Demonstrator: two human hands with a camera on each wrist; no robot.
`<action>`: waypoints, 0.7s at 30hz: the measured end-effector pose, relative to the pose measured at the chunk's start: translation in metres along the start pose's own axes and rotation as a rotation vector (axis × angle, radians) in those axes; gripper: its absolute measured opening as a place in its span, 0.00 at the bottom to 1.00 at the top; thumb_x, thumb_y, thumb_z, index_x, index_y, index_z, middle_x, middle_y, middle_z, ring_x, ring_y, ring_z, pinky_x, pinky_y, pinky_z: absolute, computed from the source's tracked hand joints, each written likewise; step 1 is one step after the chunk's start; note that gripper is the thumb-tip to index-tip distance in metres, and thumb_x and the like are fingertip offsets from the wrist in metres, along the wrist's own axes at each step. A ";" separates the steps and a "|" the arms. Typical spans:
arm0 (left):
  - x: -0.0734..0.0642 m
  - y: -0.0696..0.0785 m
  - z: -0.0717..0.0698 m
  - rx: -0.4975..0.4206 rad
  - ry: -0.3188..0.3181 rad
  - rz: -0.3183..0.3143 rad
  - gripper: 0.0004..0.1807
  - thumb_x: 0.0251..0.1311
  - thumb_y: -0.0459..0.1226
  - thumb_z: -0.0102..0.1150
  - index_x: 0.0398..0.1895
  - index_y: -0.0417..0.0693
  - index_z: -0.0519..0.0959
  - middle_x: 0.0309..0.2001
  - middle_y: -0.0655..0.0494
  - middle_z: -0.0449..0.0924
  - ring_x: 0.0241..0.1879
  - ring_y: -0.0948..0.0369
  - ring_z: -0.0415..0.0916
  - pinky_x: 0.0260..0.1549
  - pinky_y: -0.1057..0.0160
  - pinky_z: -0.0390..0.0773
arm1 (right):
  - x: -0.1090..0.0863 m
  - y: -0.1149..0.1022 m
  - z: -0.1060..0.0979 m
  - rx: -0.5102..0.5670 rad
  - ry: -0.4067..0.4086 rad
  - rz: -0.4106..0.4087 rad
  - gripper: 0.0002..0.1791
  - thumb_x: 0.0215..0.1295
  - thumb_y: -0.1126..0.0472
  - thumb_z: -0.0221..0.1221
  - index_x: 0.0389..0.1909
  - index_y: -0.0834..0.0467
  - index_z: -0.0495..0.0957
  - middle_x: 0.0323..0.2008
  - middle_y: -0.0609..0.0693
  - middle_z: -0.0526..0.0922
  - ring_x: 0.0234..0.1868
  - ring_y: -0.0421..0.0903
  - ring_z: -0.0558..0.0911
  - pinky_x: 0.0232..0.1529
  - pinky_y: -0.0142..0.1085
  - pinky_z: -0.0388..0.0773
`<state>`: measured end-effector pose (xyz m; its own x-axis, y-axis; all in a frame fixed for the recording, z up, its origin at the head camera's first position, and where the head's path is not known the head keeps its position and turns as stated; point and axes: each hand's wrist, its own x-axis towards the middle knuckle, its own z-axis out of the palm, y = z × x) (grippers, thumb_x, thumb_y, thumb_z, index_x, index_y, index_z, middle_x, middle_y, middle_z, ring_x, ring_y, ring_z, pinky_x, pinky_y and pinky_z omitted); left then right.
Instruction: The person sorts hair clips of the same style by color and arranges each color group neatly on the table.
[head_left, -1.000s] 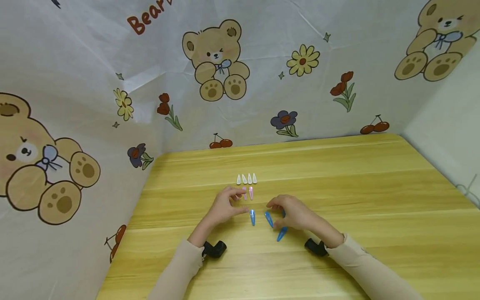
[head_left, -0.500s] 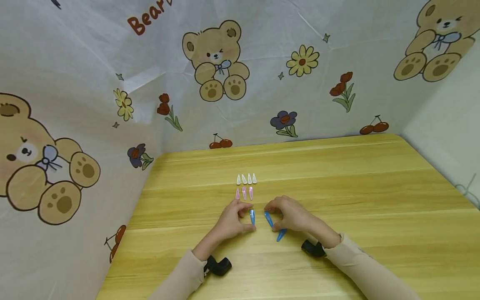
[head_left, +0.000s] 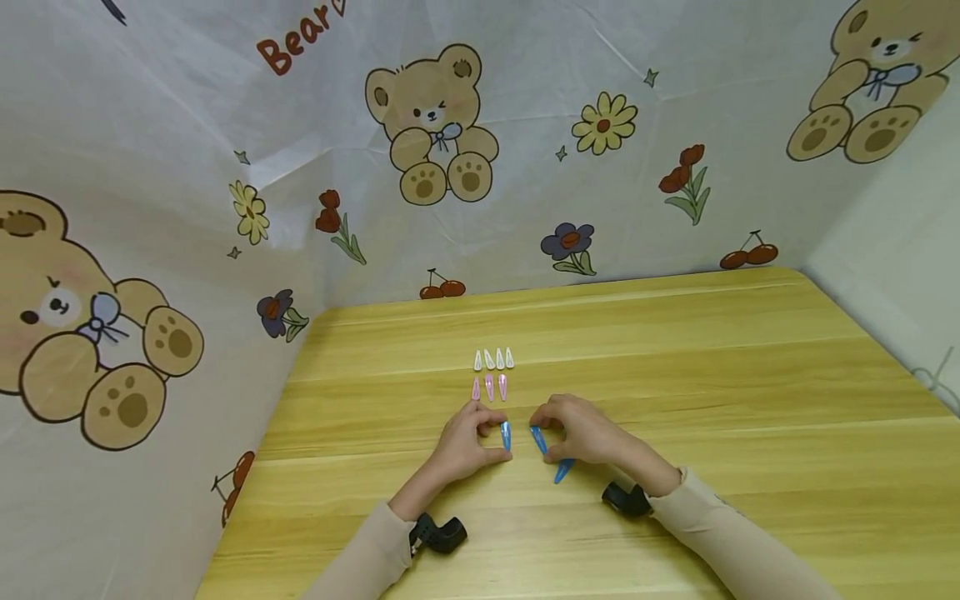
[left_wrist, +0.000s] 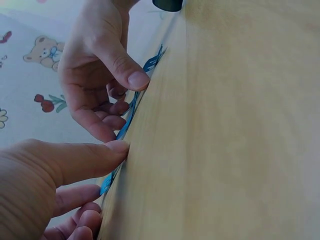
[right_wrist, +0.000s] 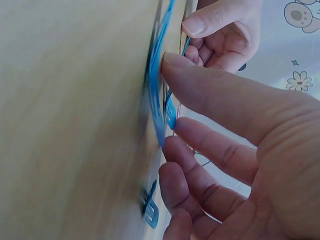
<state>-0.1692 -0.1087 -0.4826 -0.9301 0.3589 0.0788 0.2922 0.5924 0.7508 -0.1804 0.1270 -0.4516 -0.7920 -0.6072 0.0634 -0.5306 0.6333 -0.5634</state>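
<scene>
On the wooden table my left hand (head_left: 463,442) pinches a blue snap hair clip (head_left: 506,436) lengthwise, thumb at the near end and index finger at the far end. To its right, my right hand (head_left: 588,429) holds a second blue hair clip (head_left: 538,439) the same way, seen tilted. Just below the right thumb lies a third blue hair clip (head_left: 564,472), untouched. One more blue hair clip (right_wrist: 151,212) shows under the right fingers in the right wrist view; the hand hides it from the head view.
Beyond the left hand lie a row of pink hair clips (head_left: 490,387) and, farther back, a row of white hair clips (head_left: 500,359). A bear-print cloth (head_left: 517,175) hangs behind the wooden table (head_left: 675,358). Black wrist cameras sit at both cuffs.
My left hand has come from the pink clips down toward me and taken hold of the left blue hair clip. The right hand has barely moved, its fingers staying at the second clip.
</scene>
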 end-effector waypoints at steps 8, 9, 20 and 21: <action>-0.001 0.000 -0.002 -0.007 -0.016 0.001 0.24 0.45 0.39 0.77 0.48 0.46 0.83 0.36 0.59 0.72 0.34 0.65 0.66 0.36 0.68 0.66 | -0.001 -0.002 0.001 0.007 -0.003 0.001 0.23 0.44 0.61 0.77 0.43 0.58 0.81 0.38 0.47 0.81 0.42 0.46 0.79 0.45 0.38 0.75; -0.001 0.000 -0.005 -0.021 -0.024 0.004 0.24 0.46 0.39 0.77 0.48 0.45 0.83 0.37 0.58 0.73 0.34 0.64 0.67 0.36 0.68 0.67 | 0.000 -0.003 0.001 0.014 -0.001 0.002 0.23 0.44 0.60 0.77 0.43 0.58 0.81 0.38 0.47 0.81 0.42 0.45 0.79 0.45 0.38 0.75; 0.005 -0.018 -0.047 -0.151 -0.037 -0.081 0.25 0.46 0.30 0.75 0.51 0.38 0.81 0.41 0.50 0.79 0.35 0.59 0.70 0.33 0.68 0.71 | 0.034 -0.040 0.003 0.116 0.062 0.120 0.22 0.45 0.63 0.76 0.43 0.60 0.80 0.40 0.50 0.82 0.44 0.50 0.80 0.45 0.41 0.76; 0.005 -0.020 -0.048 -0.149 -0.036 -0.086 0.25 0.46 0.30 0.75 0.51 0.38 0.82 0.41 0.50 0.79 0.36 0.59 0.70 0.33 0.68 0.71 | 0.038 -0.042 0.004 0.126 0.062 0.142 0.22 0.45 0.63 0.76 0.43 0.60 0.80 0.40 0.50 0.82 0.45 0.51 0.80 0.46 0.42 0.76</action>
<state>-0.1904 -0.1532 -0.4660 -0.9408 0.3387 -0.0119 0.1727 0.5092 0.8431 -0.1869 0.0749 -0.4288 -0.8756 -0.4825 0.0241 -0.3729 0.6433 -0.6686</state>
